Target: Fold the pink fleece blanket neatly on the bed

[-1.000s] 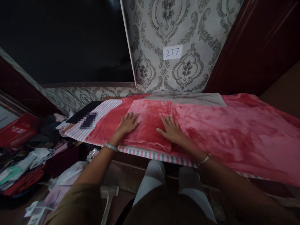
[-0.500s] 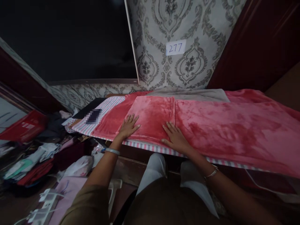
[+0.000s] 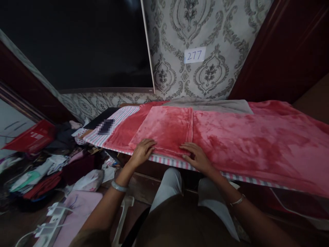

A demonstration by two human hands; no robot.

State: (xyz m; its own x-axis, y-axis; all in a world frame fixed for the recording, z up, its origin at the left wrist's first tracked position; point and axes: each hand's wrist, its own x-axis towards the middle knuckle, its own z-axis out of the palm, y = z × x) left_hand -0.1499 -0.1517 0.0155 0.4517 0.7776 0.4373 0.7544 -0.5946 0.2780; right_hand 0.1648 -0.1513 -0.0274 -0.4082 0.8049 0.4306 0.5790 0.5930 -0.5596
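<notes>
A pink-red plush blanket (image 3: 246,140) lies spread along the bench, its left end folded over into a flat panel (image 3: 168,125). At the panel's front left corner rests my left hand (image 3: 143,151), fingers slightly bent on the fabric and thumb apart. My right hand (image 3: 197,157) is at the panel's front right, by the raised fold seam (image 3: 191,123), its fingers stretched over the plush and its thumb near the front edge. Both hands look open. Under the blanket shows a striped cloth (image 3: 123,115). A grey cloth (image 3: 210,104) lies along the back.
A dark blurred rectangle (image 3: 106,127) sits on the striped cloth. Behind are a large dark screen (image 3: 102,44) and a paper marked 277 (image 3: 194,55). On the floor at left are heaped clothes (image 3: 51,171), a red box (image 3: 32,137) and a power strip (image 3: 52,221).
Both hands have slid back toward me from the middle of the folded panel to its front edge, with the fingers now more bent. The view has shifted slightly.
</notes>
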